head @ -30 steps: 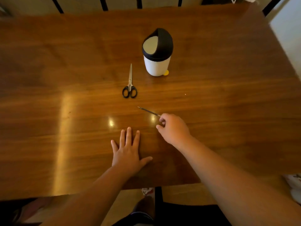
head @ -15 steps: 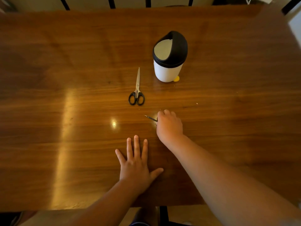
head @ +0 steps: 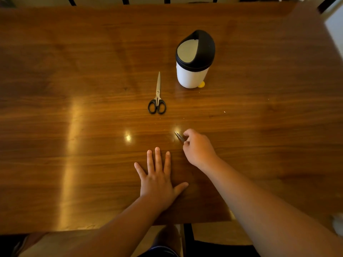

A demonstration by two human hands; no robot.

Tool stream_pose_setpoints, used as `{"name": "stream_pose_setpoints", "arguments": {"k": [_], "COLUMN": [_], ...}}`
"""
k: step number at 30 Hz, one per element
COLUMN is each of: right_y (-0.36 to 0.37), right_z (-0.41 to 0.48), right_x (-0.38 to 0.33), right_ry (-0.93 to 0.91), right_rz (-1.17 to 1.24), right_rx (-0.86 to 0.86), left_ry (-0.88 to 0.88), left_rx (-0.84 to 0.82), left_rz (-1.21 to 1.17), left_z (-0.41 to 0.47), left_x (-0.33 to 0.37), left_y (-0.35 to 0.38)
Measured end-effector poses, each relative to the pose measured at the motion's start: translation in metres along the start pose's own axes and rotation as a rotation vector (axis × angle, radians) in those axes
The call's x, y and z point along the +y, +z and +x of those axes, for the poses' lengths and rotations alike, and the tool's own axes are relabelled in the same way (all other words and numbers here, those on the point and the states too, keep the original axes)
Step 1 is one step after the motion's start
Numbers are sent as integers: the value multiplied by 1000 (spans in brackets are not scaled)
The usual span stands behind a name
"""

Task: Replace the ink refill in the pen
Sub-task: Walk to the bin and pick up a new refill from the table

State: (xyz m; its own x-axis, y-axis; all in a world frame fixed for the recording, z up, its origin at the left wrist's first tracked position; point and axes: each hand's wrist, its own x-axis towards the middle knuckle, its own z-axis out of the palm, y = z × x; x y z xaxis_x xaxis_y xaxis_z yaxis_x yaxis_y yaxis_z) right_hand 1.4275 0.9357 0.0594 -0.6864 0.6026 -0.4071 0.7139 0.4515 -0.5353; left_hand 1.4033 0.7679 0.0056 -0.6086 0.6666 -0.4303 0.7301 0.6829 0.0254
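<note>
No brand, label or writing is readable on anything here, so it's all down to shapes and finishes. The glossy brown wooden table has a long grain running side to side and a couple of bright light spots bouncing off the polish.

The person's left hand is lying flat on the wood, palm down, fingers spread wide, holding nothing. The right hand is curled into a loose fist with the fingertips pinched on a thin dark metallic pen piece, which could be the refill or a slim pen, hard to tell at this size. Only its short pointed end pokes out up and to the left of the knuckles; the rest is hidden in the hand. It sits just off the far side of the left hand's fingertips, near the middle of the table.

Further back there's a pair of black-handled scissors with steel blades, closed, blades pointing away from the person. Just right of them stands a small white cylindrical bin with a rounded black swing lid, smooth plastic by the look of it, with a little yellow blob touching its base.
</note>
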Motion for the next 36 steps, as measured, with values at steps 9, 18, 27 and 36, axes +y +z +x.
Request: {"name": "stream_pose_setpoints", "arguments": {"k": [9, 18, 27, 36], "right_y": [-16, -38, -26, 86], "right_z": [-104, -234, -324, -369], "right_x": [28, 74, 102, 58], "right_ry": [333, 442, 180, -55], "right_rz": [572, 907, 515, 42], "right_rx": [-140, -384, -581, -873], "left_ry": [34, -22, -639, -1201], "left_rx": [80, 82, -106, -163], "left_rz": [-57, -397, -1065, -1301], "left_z": [-17, -159, -357, -540], "left_x": [-5, -7, 35, 65], "left_y": [5, 43, 145, 245]}}
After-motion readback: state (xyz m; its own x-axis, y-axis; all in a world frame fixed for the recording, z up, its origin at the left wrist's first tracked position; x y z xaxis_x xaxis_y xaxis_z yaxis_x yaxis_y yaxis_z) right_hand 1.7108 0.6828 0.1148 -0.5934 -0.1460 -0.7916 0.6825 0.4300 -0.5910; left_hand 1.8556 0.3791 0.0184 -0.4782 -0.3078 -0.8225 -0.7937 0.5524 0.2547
